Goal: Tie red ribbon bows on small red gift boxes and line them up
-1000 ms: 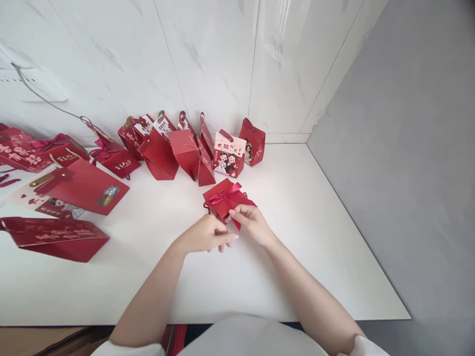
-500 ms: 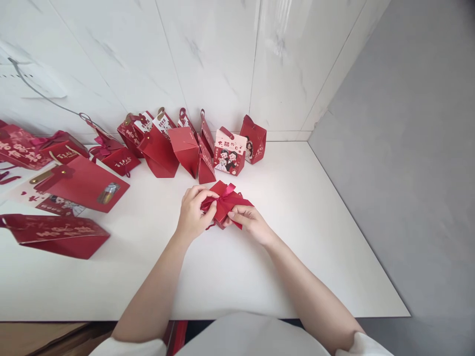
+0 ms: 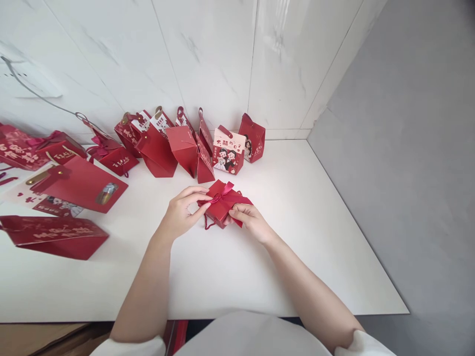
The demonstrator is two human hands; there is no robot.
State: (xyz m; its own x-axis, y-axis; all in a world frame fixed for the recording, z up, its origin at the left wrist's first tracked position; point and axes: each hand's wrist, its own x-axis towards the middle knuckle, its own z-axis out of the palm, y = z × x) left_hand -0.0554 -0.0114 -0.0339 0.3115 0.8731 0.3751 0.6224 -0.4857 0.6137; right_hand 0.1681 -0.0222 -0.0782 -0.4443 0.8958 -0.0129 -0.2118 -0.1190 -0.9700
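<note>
In the middle of the white table a small red gift box [image 3: 218, 211] lies in front of me, with a red ribbon [image 3: 223, 195] tied in a bow across its top. My left hand [image 3: 180, 211] is at the box's left side, thumb and fingertips pinching the left loop of the ribbon. At the right front corner, my right hand [image 3: 249, 220] grips the ribbon's tail between thumb and fingers, its fingertips against the box. A twisted red cord handle [image 3: 210, 223] hangs out at the box's lower left.
Several red gift boxes stand along the tiled wall [image 3: 208, 54], among them one with a cartoon couple [image 3: 229, 157]. More lie at the left, including a windowed red box [image 3: 83, 185] and a patterned red box [image 3: 55, 236]. The white table [image 3: 315, 267] ends at a grey surface on the right.
My left hand has shifted left and drawn back from the knot to the bow's left loop. More of the box and its cord shows. My right hand has hardly moved.
</note>
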